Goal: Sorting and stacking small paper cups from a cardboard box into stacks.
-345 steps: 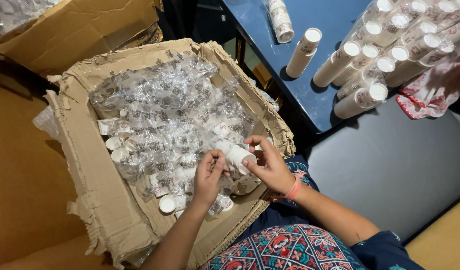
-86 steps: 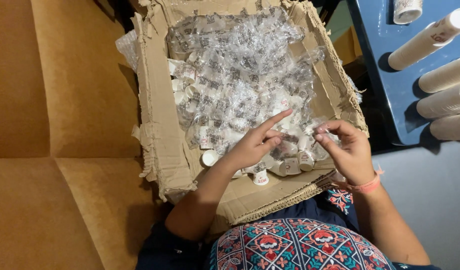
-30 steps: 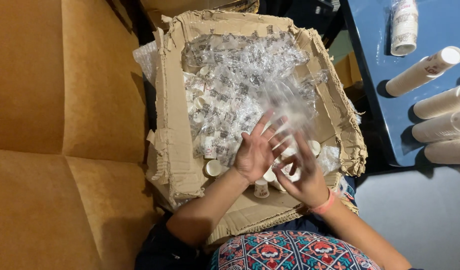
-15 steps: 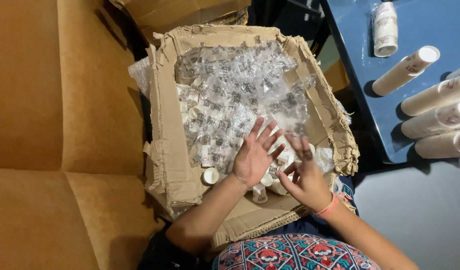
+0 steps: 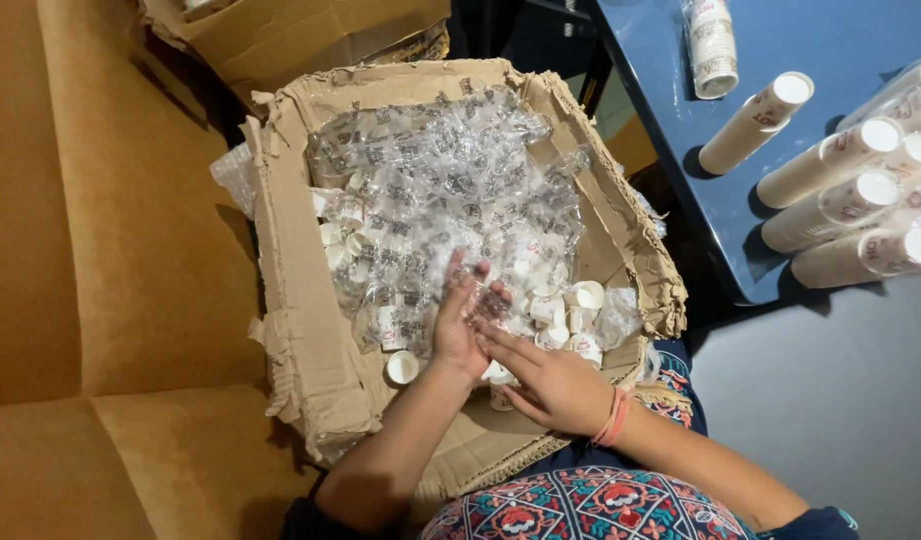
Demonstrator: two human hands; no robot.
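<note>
Torn cardboard box (image 5: pixel 300 330) of bagged small white cups (image 5: pixel 450 190) sat beside a blue table (image 5: pixel 810 40).
Left hand (image 5: pixel 460 325) spread open, blurred; right hand (image 5: pixel 555 385) lay loose, fingers extended, holding nothing visible.

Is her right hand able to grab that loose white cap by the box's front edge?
Probably yes. The loose white cap lies uncovered, but the left hand sits between it and the right hand, so she would reach around it.

Stacked paper cups (image 5: pixel 860 215) were laid on a blue table (image 5: pixel 680 120) at two o'clock; another cardboard box (image 5: pixel 310 35) was seen at twelve.
</note>
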